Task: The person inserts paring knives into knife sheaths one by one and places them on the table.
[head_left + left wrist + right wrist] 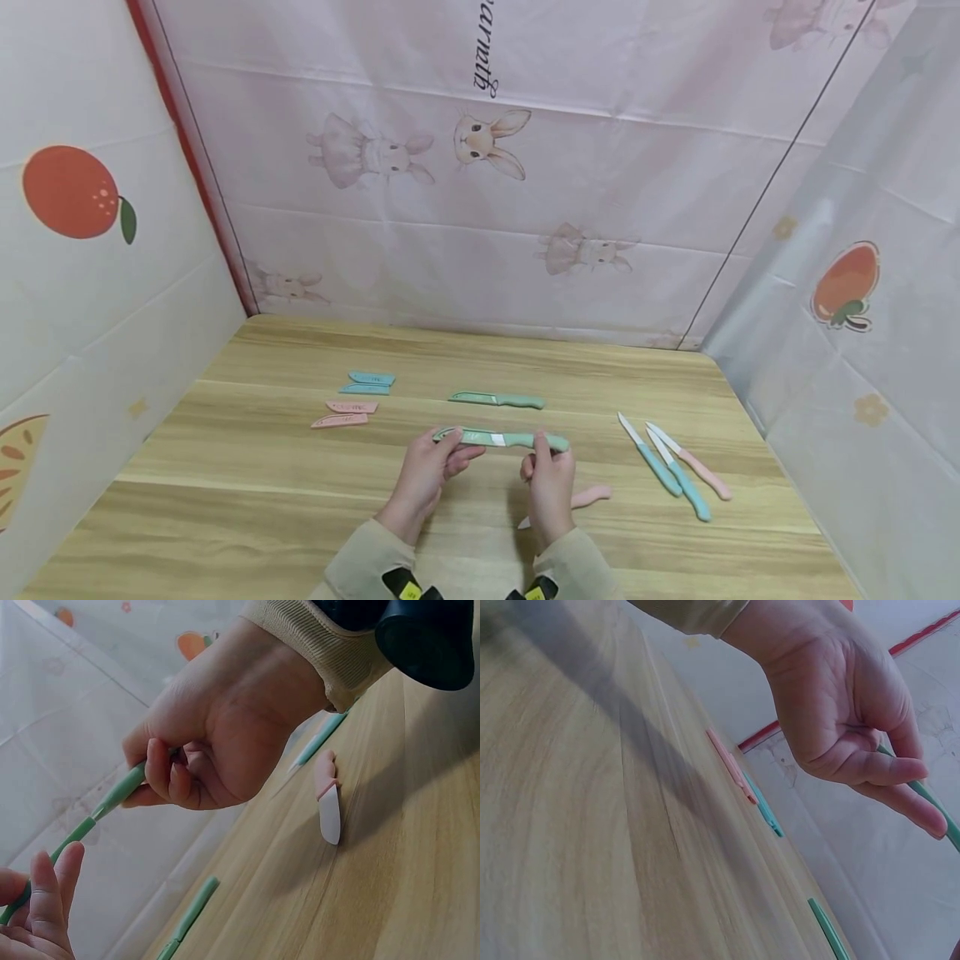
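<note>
Above the table, my left hand (426,483) pinches the green sheath (471,437) between thumb and fingers. My right hand (553,492) grips the handle (525,440) of the green knife, whose blade lies mostly inside that sheath; a short pale part shows between them. In the left wrist view, my right hand (225,724) curls round the handle (118,789), with fingers of my left hand (46,907) at the sheath. In the right wrist view, my left hand (840,705) holds the sheath (934,798). Below my right hand lies a pink knife (592,497), partly hidden.
Behind my hands lies another green knife (521,402) in its sheath. Blue sheaths (369,389) and pink sheaths (341,421) lie at the left. Blue knives (660,472) and a pink knife (707,473) lie unsheathed at the right. Printed cloths surround the wooden table (225,500).
</note>
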Action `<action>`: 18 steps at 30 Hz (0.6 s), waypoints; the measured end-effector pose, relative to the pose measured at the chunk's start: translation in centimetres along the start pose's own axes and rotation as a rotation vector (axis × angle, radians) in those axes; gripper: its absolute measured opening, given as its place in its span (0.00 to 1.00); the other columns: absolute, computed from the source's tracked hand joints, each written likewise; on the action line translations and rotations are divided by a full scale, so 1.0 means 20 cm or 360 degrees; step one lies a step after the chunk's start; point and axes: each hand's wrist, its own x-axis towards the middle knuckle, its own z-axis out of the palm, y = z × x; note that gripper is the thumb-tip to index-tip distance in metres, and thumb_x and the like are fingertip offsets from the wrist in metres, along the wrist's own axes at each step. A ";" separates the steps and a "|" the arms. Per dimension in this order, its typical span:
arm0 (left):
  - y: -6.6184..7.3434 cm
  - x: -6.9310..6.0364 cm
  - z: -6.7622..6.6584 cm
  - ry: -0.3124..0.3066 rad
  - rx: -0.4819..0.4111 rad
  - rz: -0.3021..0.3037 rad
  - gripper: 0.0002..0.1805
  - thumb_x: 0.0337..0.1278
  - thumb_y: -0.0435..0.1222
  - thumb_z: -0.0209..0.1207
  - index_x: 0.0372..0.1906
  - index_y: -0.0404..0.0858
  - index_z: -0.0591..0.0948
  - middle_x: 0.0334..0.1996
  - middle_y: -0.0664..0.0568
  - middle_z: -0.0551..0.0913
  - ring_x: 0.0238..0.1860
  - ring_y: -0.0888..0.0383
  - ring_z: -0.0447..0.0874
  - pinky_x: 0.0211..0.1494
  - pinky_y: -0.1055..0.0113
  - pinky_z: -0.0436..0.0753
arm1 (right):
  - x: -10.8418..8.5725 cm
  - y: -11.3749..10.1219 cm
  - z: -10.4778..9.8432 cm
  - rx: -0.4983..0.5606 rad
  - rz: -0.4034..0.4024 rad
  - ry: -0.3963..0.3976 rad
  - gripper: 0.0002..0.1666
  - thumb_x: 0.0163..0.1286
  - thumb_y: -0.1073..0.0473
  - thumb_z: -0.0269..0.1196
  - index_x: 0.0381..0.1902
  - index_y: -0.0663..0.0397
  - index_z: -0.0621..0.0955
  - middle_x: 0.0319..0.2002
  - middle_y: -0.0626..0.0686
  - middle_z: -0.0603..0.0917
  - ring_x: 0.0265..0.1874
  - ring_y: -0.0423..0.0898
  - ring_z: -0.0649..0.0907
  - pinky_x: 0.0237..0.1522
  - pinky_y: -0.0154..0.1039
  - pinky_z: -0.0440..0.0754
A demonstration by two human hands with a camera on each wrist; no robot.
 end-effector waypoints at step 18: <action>-0.02 0.00 0.02 -0.0036 -0.0001 0.0012 0.18 0.69 0.36 0.48 0.52 0.23 0.69 0.37 0.38 0.84 0.35 0.59 0.85 0.33 0.78 0.81 | -0.01 0.03 0.01 -0.0004 -0.0028 0.0071 0.08 0.74 0.60 0.48 0.35 0.57 0.64 0.17 0.46 0.64 0.12 0.36 0.65 0.16 0.27 0.64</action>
